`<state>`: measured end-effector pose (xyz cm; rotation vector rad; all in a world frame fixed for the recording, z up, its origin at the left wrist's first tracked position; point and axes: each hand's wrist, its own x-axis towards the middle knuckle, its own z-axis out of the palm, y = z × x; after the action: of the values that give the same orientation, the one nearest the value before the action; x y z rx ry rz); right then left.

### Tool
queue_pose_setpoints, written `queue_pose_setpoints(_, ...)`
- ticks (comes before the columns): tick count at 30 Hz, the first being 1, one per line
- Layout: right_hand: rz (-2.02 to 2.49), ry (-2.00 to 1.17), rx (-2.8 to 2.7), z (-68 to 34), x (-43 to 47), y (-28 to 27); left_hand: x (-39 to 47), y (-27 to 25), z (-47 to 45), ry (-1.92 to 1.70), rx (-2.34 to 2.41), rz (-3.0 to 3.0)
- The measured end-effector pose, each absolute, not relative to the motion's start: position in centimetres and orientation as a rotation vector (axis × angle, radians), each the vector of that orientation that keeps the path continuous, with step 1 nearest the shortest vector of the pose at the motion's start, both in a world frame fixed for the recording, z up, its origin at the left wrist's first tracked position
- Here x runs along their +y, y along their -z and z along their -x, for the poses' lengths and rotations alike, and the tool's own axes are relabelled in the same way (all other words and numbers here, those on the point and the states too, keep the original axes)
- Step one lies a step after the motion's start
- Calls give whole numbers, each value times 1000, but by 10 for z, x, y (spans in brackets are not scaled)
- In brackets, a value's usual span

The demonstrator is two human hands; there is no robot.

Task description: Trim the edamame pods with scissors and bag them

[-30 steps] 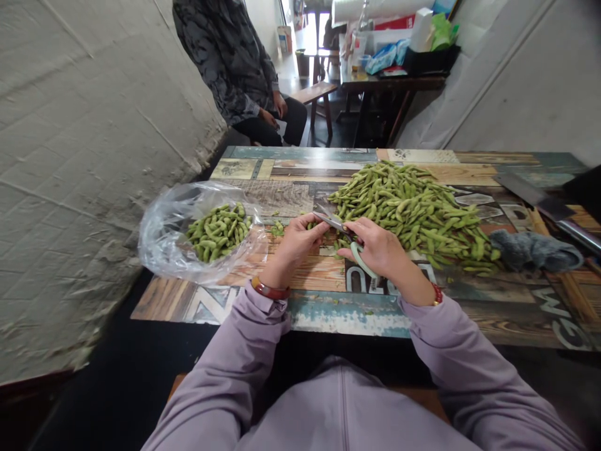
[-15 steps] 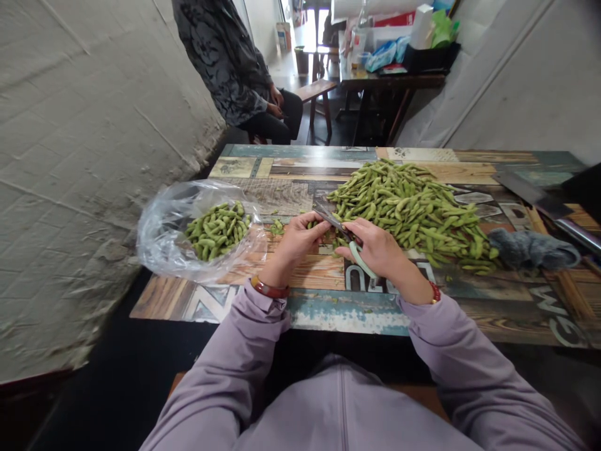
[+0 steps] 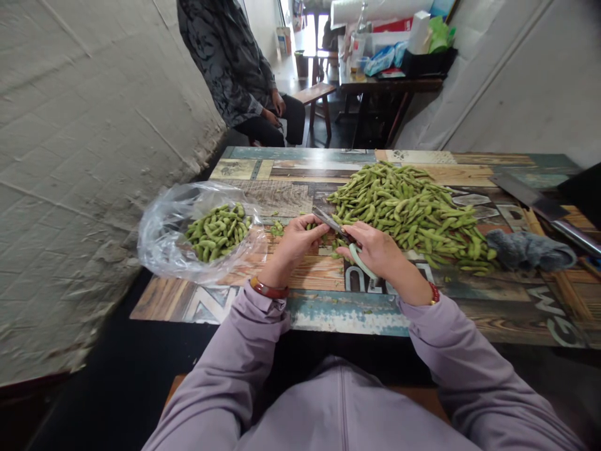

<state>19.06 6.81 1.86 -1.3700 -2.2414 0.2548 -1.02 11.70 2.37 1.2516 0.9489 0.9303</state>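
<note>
My right hand (image 3: pixel 374 248) is closed around the pale green handles of a pair of scissors (image 3: pixel 357 262). The dark blades point up and left, reaching to the fingertips of my left hand (image 3: pixel 298 241). Those left fingers are pinched on a green edamame pod (image 3: pixel 309 225), mostly hidden behind them. Just beyond my right hand spreads a large heap of edamame pods (image 3: pixel 399 207). To the left, a clear plastic bag (image 3: pixel 162 219) lies with its mouth spread, holding a smaller lot of pods (image 3: pixel 218 232). Small green scraps (image 3: pixel 277 228) lie between bag and hands.
A grey cloth (image 3: pixel 530 249) and a cleaver (image 3: pixel 526 191) lie at the right of the patterned table (image 3: pixel 310 310). Across it sits another person (image 3: pixel 230 69). A rough wall (image 3: pixel 94 125) borders the left side. A second table (image 3: pixel 389 81) with packages stands behind.
My hands and the scissors stay in nearly the same place. The seated person's hands have shifted slightly, and a pale item now shows by them.
</note>
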Motion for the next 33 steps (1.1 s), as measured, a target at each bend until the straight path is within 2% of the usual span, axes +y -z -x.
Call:
queue_pose_setpoints(10,1369,-283,-2274,-195,70,-17,116,-28,11,-919,955,-1301)
queue_pose_setpoints(20,1438,-175,-2139,-195,70,-18,124,-27,14,-1119,881,-753)
queue_pose_setpoints(33,1469,-122,-2179,-189,67,-16,124,-26,12,-1121,797,-637)
